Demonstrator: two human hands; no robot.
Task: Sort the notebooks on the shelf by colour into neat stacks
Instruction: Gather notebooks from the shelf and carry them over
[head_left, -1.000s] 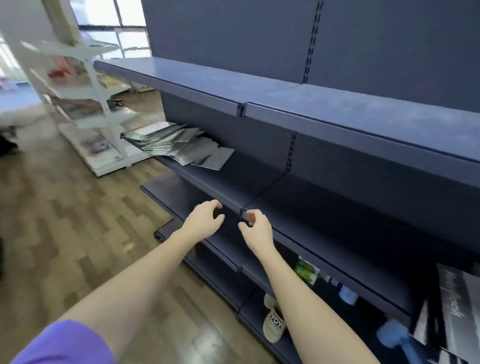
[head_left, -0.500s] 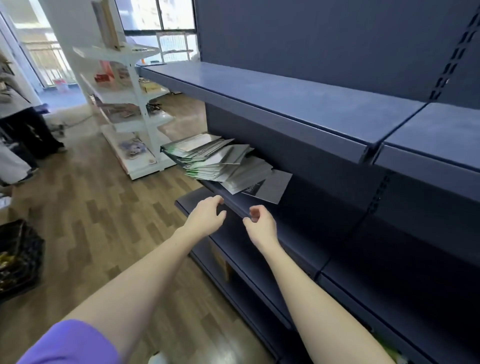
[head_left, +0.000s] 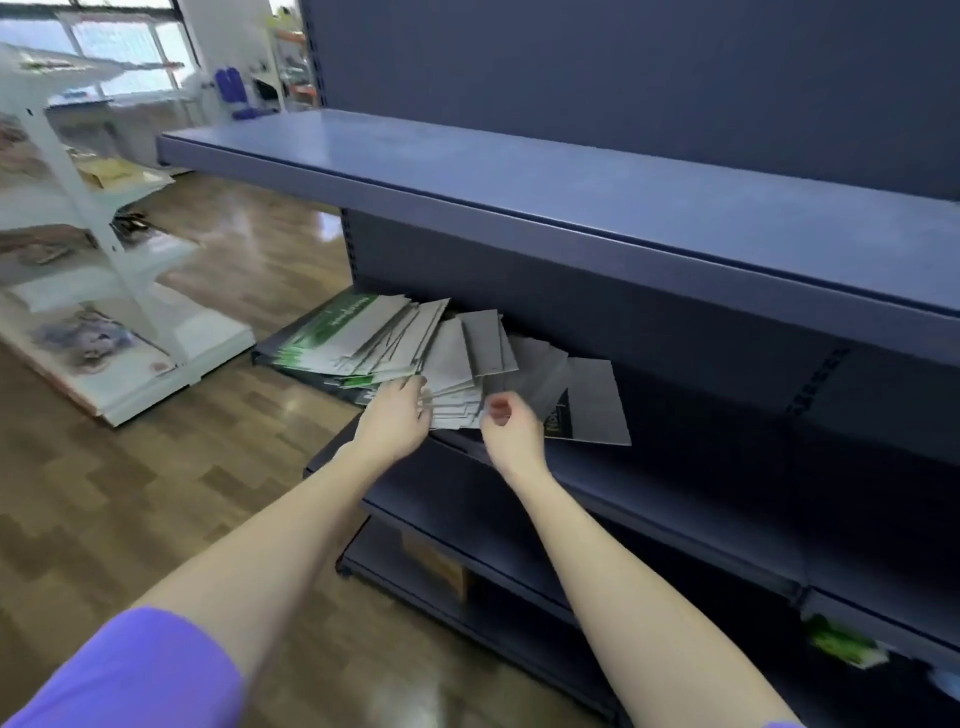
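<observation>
So the notebooks (head_left: 415, 353) are fanned out in a messy pile on the dark blue shelf (head_left: 701, 452), green-striped ones to the left, plain grey ones to the right. The left hand (head_left: 397, 415) is at the near edge of the pile, fingertips touching the grey covers, fingers loosely bent. The right hand (head_left: 511, 428) hangs just in front, loosely curled, holding nothing. Compared to half a second ago, both hands have moved right up to the pile; before they were short of it.
</observation>
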